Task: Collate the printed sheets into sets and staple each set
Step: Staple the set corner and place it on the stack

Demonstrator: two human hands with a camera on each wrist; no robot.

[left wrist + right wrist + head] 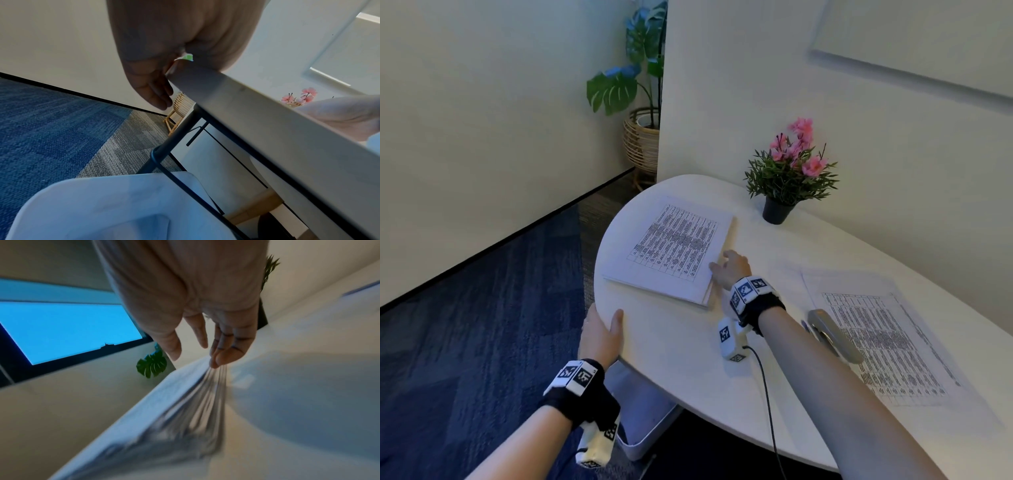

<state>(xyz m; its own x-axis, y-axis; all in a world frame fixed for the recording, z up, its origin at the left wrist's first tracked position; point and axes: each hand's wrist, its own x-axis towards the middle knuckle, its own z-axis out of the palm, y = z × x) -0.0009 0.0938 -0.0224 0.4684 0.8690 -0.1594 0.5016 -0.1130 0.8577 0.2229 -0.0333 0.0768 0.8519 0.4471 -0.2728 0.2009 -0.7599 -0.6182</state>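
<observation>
A thick stack of printed sheets (667,246) lies on the left end of the white table (681,342). My right hand (729,269) is at the stack's right edge, and in the right wrist view its straight fingers (224,344) touch the blurred paper edges (195,402). My left hand (602,332) holds the table's near left rim, thumb on top and fingers under the edge (267,126). A grey stapler (835,335) lies on more printed sheets (893,346) spread at the right, beyond my right forearm.
A black pot with pink flowers (787,171) stands at the back of the table by the wall. On the floor, a large leafy plant in a wicker basket (642,140) is in the corner. A white seat (102,207) sits under the table's edge.
</observation>
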